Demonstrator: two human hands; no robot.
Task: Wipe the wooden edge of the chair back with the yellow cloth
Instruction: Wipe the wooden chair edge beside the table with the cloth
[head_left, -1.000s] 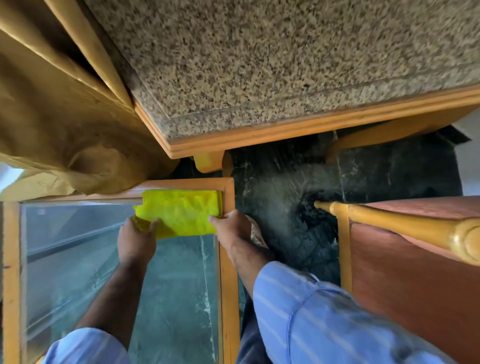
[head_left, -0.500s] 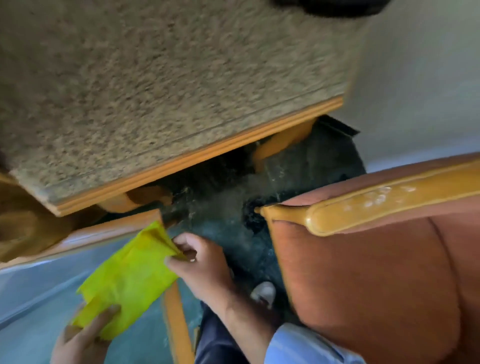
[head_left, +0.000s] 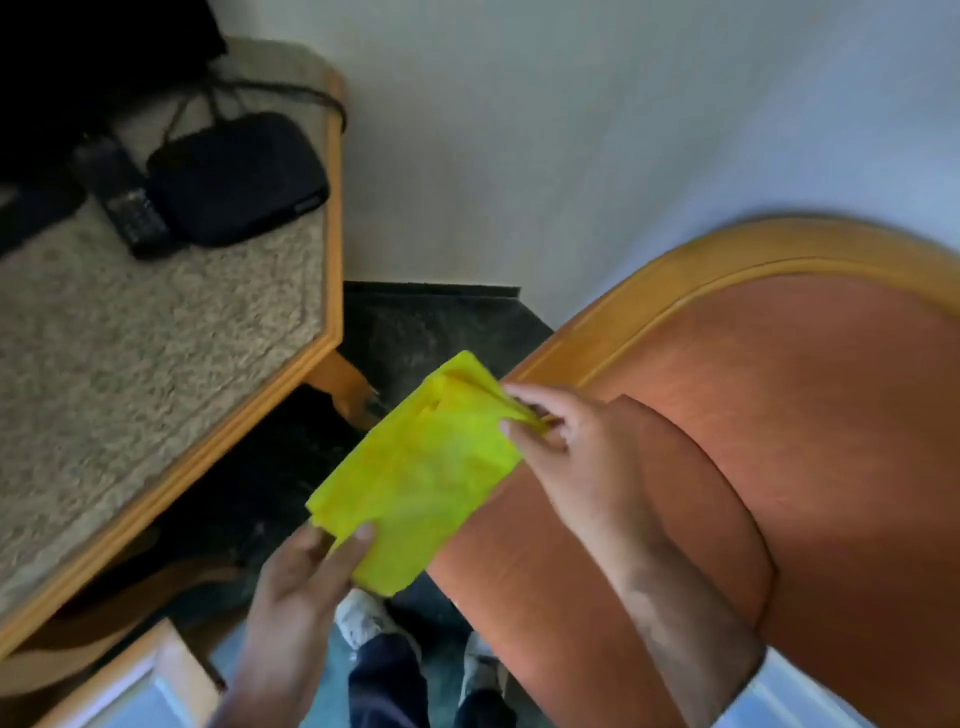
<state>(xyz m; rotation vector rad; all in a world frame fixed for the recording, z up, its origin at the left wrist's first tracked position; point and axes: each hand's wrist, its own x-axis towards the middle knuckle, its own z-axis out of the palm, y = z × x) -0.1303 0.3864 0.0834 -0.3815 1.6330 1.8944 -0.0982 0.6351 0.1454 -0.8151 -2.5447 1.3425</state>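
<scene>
The yellow cloth (head_left: 421, 467) is stretched between both hands in mid-air, just left of the chair. My right hand (head_left: 561, 441) pinches its upper corner, close to the lower end of the chair's curved wooden edge (head_left: 670, 291). My left hand (head_left: 306, 577) grips the cloth's lower corner from below. The chair back (head_left: 779, 441) is orange-brown upholstery framed by that light wooden rim, filling the right half of the view. The cloth hides a short part of the rim's lower end; I cannot tell whether it touches the wood.
A granite-topped table (head_left: 156, 364) with wooden trim stands at left, carrying a black box (head_left: 234, 176), a remote (head_left: 130, 208) and cables. A glass-topped table corner (head_left: 145, 686) is at bottom left. White wall behind; dark floor and my shoes (head_left: 363, 618) below.
Both hands lifted the cloth off the glass table and carried it right and up to the chair. The view swung up and right, so the chair back now fills the right side.
</scene>
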